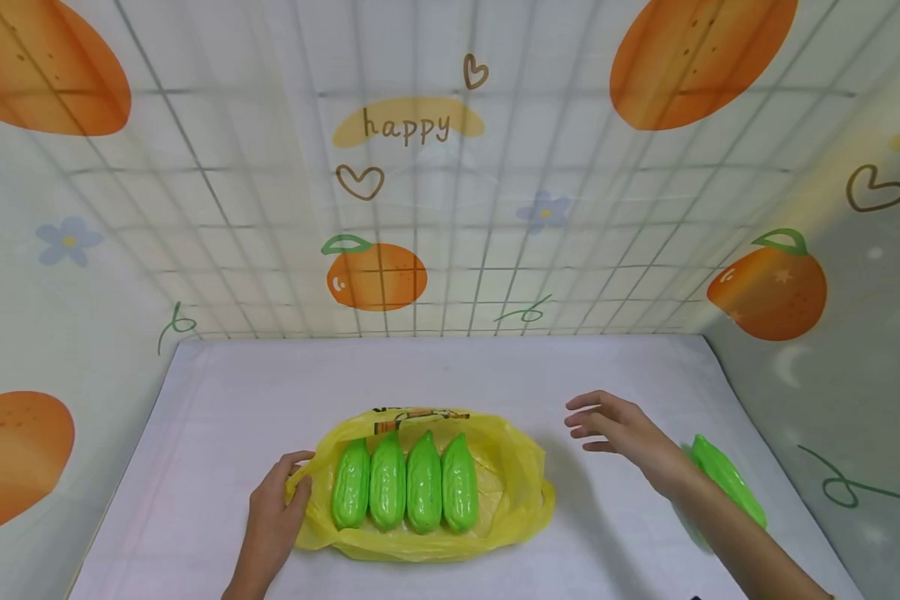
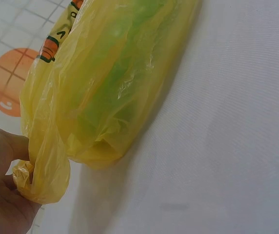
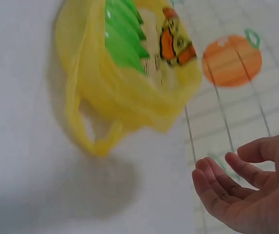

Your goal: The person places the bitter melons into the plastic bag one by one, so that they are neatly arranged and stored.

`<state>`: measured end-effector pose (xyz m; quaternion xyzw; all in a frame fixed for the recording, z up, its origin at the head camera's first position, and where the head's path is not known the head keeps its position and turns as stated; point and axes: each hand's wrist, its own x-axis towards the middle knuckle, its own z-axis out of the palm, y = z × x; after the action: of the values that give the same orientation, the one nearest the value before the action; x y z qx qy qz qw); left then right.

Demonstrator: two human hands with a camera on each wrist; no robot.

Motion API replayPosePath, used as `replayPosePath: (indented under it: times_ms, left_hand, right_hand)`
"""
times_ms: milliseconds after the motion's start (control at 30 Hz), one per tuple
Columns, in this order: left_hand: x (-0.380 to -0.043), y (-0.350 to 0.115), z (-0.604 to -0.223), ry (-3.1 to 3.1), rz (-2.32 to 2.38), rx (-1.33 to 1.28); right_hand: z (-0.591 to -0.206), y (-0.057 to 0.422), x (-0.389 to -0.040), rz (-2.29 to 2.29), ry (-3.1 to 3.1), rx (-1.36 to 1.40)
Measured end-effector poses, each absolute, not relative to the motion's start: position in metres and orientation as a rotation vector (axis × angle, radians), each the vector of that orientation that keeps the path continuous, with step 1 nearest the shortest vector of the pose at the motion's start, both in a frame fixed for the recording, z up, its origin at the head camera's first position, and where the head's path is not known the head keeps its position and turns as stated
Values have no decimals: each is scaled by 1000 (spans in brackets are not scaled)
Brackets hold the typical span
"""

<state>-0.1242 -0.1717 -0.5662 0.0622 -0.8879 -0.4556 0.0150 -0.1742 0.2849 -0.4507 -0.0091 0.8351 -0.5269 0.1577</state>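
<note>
On the white tabletop (image 1: 217, 417), near its front edge, I see a yellow plastic bag (image 1: 506, 492) lying open with its mouth upward. Four green bitter gourds (image 1: 405, 483) lie inside it side by side, touching one another, their pointed ends toward the back wall. A printed orange-and-black label shows on the bag's far rim.

At the bag's left end, my left hand (image 1: 273, 517) pinches the bag's handle; the left wrist view shows the thumb and fingers closed on a bunched knot of yellow film (image 2: 37, 180), with the green of the gourds showing through the bag wall above it.

My right hand (image 1: 618, 429) hovers above the table, to the right of the bag and apart from it, palm down, fingers relaxed and slightly spread, grasping nothing. The right wrist view confirms the loosely curved, empty fingers (image 3: 227, 183), with the bag's right handle loop (image 3: 88, 134) lying slack on the table beyond them.

A fifth green gourd (image 1: 727, 479) lies on the table at the right, partly hidden behind my right forearm and well apart from the bag.

Behind the table stands a backdrop (image 1: 450, 167) printed with oranges, hearts, flowers and the word "happy".
</note>
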Motion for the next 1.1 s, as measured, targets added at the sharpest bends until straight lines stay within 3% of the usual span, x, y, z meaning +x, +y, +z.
replayPosePath:
  times_ms: [633,1100]
  left_hand:
    - [-123,-173,-569,-2743,-1453,190]
    - [-124,-172,-567,-2765,-1434,197]
  right_hand:
    - [-481,385,-165,-1160,2656,149]
    - [-496,416,-163,-761,2880,127]
